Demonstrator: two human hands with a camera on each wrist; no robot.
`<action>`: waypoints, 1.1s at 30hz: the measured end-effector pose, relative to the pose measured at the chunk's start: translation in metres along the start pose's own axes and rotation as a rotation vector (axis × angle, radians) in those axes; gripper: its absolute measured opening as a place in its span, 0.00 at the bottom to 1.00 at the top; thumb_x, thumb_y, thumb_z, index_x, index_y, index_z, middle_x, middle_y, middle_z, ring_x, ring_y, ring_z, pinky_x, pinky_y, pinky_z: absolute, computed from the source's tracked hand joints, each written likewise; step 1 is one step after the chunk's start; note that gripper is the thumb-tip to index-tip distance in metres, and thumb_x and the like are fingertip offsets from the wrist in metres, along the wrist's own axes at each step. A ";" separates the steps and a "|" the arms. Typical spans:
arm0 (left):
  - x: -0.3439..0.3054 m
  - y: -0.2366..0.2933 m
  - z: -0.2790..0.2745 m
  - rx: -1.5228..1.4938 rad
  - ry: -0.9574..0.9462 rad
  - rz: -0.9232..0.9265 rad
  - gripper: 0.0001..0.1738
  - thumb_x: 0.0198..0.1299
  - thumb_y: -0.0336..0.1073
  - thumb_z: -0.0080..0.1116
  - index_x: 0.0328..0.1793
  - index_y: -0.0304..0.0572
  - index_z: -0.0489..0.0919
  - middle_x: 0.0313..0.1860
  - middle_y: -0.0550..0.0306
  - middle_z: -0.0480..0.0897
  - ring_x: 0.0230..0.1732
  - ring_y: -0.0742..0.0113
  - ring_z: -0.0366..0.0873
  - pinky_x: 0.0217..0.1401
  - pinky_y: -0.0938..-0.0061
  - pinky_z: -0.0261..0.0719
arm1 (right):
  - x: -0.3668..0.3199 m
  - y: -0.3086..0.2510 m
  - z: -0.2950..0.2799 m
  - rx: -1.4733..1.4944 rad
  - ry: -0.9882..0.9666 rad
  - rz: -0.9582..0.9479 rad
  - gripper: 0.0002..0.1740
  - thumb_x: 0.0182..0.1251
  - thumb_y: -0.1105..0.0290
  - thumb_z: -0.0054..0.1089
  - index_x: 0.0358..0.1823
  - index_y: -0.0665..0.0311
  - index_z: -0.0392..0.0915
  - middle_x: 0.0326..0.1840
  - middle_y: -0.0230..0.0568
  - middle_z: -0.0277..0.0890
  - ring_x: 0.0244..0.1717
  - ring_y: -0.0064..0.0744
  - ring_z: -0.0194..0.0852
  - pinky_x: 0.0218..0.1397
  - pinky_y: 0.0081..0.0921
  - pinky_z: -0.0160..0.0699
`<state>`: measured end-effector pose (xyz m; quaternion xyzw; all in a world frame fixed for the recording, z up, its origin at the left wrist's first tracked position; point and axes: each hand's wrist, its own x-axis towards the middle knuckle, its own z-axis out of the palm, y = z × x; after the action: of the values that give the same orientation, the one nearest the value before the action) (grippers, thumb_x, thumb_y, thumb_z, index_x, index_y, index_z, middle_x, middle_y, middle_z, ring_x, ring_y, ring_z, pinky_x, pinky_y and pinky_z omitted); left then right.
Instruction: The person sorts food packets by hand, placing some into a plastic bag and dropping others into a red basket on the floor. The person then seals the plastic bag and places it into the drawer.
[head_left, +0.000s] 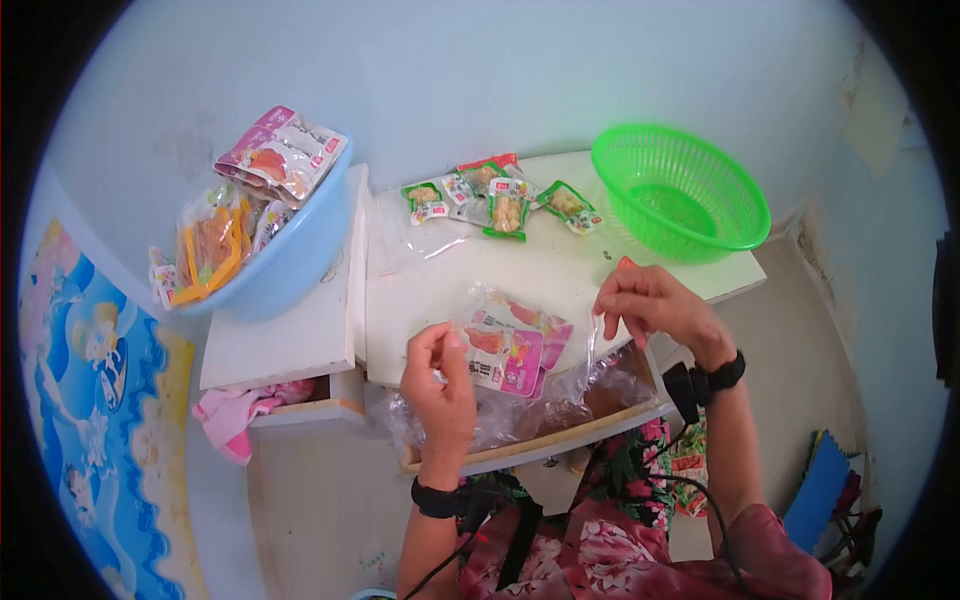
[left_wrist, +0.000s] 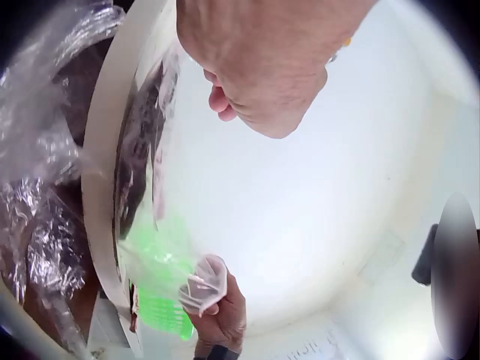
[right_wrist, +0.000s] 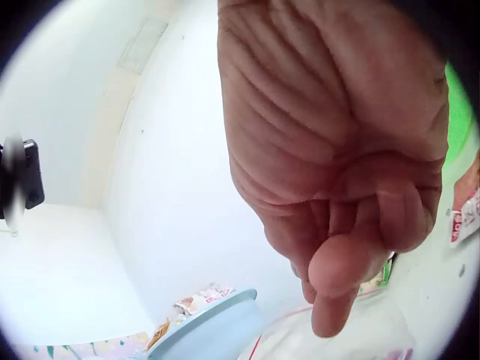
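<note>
A clear plastic bag (right_wrist: 330,330) stretches between the two hands over the front of the white table. My left hand (head_left: 440,390) has its fingers curled, with thumb and forefinger pinching the bag's left side. On the other side, my right hand (head_left: 660,305) pinches the bag's edge between thumb and fingers; the left wrist view shows the film (left_wrist: 202,285) bunched there. Two pink-and-white snack packets (head_left: 505,350) show through the film, one overlapping the other, close to the left fingertips. In the left wrist view the left fingertips are mostly hidden behind the hand.
An open drawer (head_left: 540,445) below holds crumpled clear plastic bags. Left stands a blue basin (head_left: 290,270) heaped with packets. Several small green-edged packets (head_left: 508,207) lie at the table's back, beside a green basket (head_left: 690,245). Pink cloth (head_left: 235,415) hangs from a left drawer.
</note>
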<state>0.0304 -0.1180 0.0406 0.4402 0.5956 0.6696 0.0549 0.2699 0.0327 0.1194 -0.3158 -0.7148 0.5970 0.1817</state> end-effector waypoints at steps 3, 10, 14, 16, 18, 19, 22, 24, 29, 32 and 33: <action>0.009 -0.021 -0.011 0.033 0.057 -0.028 0.09 0.73 0.31 0.56 0.53 0.34 0.80 0.36 0.60 0.83 0.33 0.77 0.77 0.36 0.80 0.75 | 0.030 -0.017 -0.007 -0.117 0.065 -0.068 0.11 0.73 0.66 0.56 0.40 0.68 0.81 0.29 0.40 0.84 0.17 0.17 0.71 0.22 0.16 0.66; 0.021 -0.043 -0.018 -0.115 0.022 -0.091 0.11 0.72 0.30 0.58 0.57 0.34 0.78 0.35 0.63 0.77 0.33 0.80 0.70 0.35 0.82 0.70 | 0.170 0.013 0.000 -0.789 0.190 -0.438 0.07 0.69 0.69 0.58 0.40 0.64 0.81 0.32 0.41 0.84 0.27 0.33 0.80 0.32 0.34 0.77; 0.022 -0.050 -0.024 -0.338 0.009 -0.163 0.14 0.72 0.30 0.55 0.60 0.33 0.76 0.37 0.63 0.74 0.39 0.78 0.69 0.46 0.82 0.71 | 0.228 0.005 0.019 -1.221 0.220 -0.514 0.06 0.66 0.68 0.59 0.38 0.62 0.82 0.33 0.43 0.83 0.42 0.45 0.81 0.44 0.44 0.79; 0.023 -0.053 -0.027 -0.370 -0.032 -0.176 0.15 0.72 0.29 0.55 0.61 0.33 0.75 0.36 0.64 0.74 0.38 0.78 0.69 0.46 0.81 0.70 | 0.258 0.013 0.024 -1.342 0.200 -0.513 0.08 0.66 0.65 0.61 0.37 0.62 0.82 0.36 0.43 0.83 0.49 0.46 0.79 0.49 0.45 0.78; 0.025 -0.053 -0.029 -0.388 -0.056 -0.183 0.15 0.72 0.28 0.54 0.62 0.33 0.75 0.36 0.64 0.74 0.38 0.79 0.68 0.45 0.81 0.70 | 0.276 0.014 0.032 -1.409 0.200 -0.502 0.11 0.66 0.61 0.62 0.37 0.61 0.83 0.38 0.41 0.83 0.55 0.43 0.76 0.54 0.46 0.75; 0.024 -0.052 -0.029 -0.392 -0.059 -0.188 0.15 0.71 0.28 0.54 0.62 0.33 0.75 0.36 0.64 0.74 0.38 0.79 0.69 0.45 0.81 0.70 | 0.278 0.013 0.036 -1.444 0.188 -0.467 0.13 0.65 0.59 0.64 0.37 0.61 0.83 0.40 0.41 0.83 0.57 0.43 0.75 0.55 0.46 0.74; 0.023 -0.051 -0.029 -0.384 -0.062 -0.191 0.15 0.71 0.27 0.54 0.62 0.33 0.75 0.36 0.64 0.74 0.38 0.79 0.69 0.45 0.81 0.70 | 0.277 0.010 0.038 -1.527 0.172 -0.379 0.19 0.62 0.52 0.68 0.38 0.62 0.84 0.42 0.41 0.83 0.59 0.42 0.73 0.59 0.48 0.70; 0.022 -0.054 -0.028 -0.377 -0.061 -0.184 0.15 0.71 0.27 0.54 0.62 0.32 0.75 0.36 0.64 0.74 0.38 0.79 0.69 0.45 0.82 0.70 | 0.275 0.010 0.037 -1.545 0.184 -0.353 0.23 0.59 0.48 0.70 0.39 0.62 0.85 0.42 0.42 0.83 0.60 0.43 0.73 0.61 0.49 0.68; 0.022 -0.055 -0.028 -0.371 -0.061 -0.163 0.15 0.71 0.27 0.54 0.62 0.32 0.75 0.35 0.64 0.75 0.37 0.79 0.69 0.44 0.82 0.70 | 0.266 -0.003 0.015 -1.534 -0.003 -0.248 0.19 0.53 0.55 0.71 0.38 0.63 0.87 0.42 0.44 0.85 0.55 0.45 0.80 0.61 0.45 0.72; 0.022 -0.056 -0.027 -0.368 -0.055 -0.156 0.15 0.71 0.27 0.54 0.62 0.32 0.75 0.36 0.64 0.75 0.36 0.79 0.69 0.44 0.82 0.70 | 0.259 -0.001 0.015 -1.584 -0.093 -0.205 0.14 0.51 0.63 0.68 0.36 0.64 0.84 0.38 0.47 0.83 0.47 0.50 0.81 0.57 0.44 0.71; 0.021 -0.056 -0.027 -0.365 -0.055 -0.154 0.15 0.71 0.27 0.54 0.62 0.33 0.75 0.36 0.64 0.75 0.36 0.79 0.69 0.44 0.82 0.70 | 0.255 0.003 0.016 -1.602 -0.116 -0.175 0.13 0.50 0.66 0.67 0.35 0.65 0.83 0.36 0.48 0.83 0.45 0.52 0.81 0.56 0.44 0.70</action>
<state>-0.0252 -0.1094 0.0075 0.3941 0.4946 0.7481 0.2010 0.0725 0.1916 0.0832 -0.2616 -0.9559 -0.0976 -0.0913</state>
